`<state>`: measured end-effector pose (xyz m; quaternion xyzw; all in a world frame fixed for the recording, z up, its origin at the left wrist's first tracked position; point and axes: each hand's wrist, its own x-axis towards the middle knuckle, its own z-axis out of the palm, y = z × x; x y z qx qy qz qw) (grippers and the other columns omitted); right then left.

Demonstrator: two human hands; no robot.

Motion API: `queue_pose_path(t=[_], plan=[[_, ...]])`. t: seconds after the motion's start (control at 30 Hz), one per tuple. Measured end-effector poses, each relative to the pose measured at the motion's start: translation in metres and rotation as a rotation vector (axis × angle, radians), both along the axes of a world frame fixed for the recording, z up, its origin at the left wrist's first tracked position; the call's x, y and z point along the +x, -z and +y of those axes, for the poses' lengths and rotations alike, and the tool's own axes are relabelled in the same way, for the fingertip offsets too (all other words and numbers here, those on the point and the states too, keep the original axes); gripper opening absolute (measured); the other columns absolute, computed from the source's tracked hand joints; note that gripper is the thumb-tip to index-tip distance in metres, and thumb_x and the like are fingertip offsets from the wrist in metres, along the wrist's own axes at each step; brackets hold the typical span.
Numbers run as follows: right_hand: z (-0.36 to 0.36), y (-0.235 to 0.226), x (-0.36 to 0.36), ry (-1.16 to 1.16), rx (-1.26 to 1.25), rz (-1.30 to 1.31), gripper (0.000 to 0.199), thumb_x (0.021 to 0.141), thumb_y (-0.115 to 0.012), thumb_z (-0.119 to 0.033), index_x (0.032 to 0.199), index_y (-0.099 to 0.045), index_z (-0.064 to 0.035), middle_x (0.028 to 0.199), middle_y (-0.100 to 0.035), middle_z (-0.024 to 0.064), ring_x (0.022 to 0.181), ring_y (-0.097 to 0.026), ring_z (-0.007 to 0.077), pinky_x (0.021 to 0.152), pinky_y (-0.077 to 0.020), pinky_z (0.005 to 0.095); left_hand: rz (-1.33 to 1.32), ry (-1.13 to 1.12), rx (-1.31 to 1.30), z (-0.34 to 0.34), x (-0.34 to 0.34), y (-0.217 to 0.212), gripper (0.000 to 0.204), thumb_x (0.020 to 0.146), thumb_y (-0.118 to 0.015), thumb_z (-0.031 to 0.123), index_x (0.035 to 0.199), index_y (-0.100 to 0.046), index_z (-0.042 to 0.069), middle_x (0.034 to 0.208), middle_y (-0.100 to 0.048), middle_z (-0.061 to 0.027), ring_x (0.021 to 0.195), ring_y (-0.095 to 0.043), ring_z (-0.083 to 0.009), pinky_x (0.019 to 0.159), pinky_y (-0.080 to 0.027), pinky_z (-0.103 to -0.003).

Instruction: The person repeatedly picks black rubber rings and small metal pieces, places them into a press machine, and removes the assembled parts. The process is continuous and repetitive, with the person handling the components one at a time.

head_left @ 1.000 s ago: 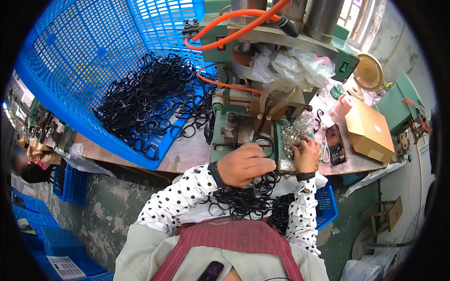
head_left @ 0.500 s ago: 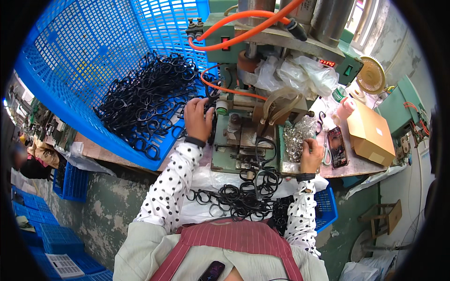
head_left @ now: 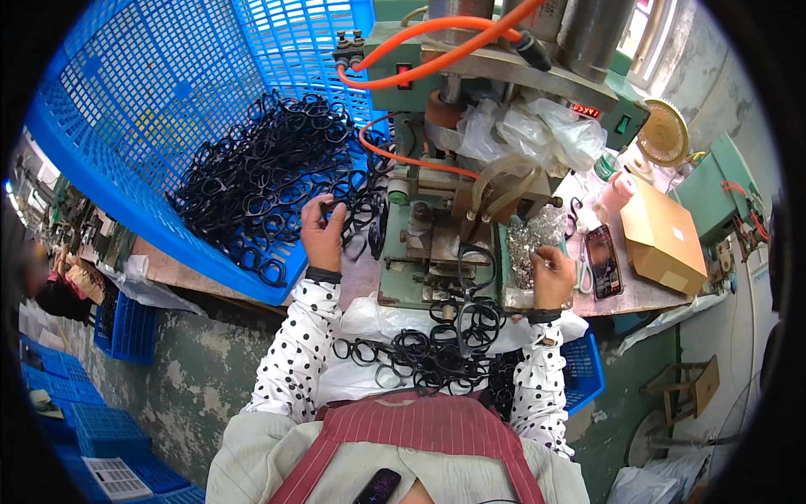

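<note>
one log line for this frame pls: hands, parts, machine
left hand: pinching black scissor handles at blue crate | right hand: on tray of small metal bits | green press: one handle on bed

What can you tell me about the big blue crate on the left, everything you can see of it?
The blue crate is a large plastic bin with lattice walls and floor, tipped toward the person so that its open side faces them. Its lower rim rests on the wooden bench. A heap of black scissor handles lies inside, spilling toward the machine. The left hand reaches over its near edge, fingers on one black piece.
</note>
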<state>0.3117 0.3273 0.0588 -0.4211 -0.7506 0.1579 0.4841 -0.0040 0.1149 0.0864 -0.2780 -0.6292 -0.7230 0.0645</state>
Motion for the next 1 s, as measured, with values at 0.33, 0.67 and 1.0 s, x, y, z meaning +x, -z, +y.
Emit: queue_pose_path(t=[0.33,0.67,1.0], plan=[[-0.066,-0.094,-0.035,-0.573,-0.394,0.354,0.019,0.075,-0.069,0.003,0.094,-0.073,0.0003,0.088,-0.069,0.0098,0.081,-0.062,0.0158,0.074,-0.0467,0.0252,-0.031,-0.007,-0.405,-0.001,0.026,0.062,0.027,0.098,-0.055,0.029,0.091,-0.063,0.004,0.071,-0.063,-0.0094,0.061,-0.058,-0.0195,0.059,-0.046,-0.032],[-0.082,-0.095,-0.058,-0.443,-0.348,0.294,0.025,0.072,-0.072,-0.004,0.097,-0.072,-0.0034,0.081,-0.07,0.0078,0.065,-0.057,0.0124,0.061,-0.0438,0.0248,0.106,0.091,-0.275,-0.007,0.072,-0.031,0.026,0.1,-0.048,0.024,0.11,-0.057,0.002,0.088,-0.066,-0.0107,0.077,-0.062,-0.0224,0.07,-0.048,-0.032],[-0.084,-0.098,-0.083,-0.513,-0.494,0.446,0.052,0.069,-0.076,-0.006,0.114,-0.05,0.0005,0.077,-0.067,0.008,0.06,-0.052,0.0057,0.056,-0.0405,0.0213,0.459,0.207,-0.06,-0.008,0.097,-0.09,0.021,0.092,-0.06,0.009,0.111,-0.061,0.0,0.098,-0.064,-0.014,0.084,-0.062,-0.0244,0.077,-0.048,-0.03]])
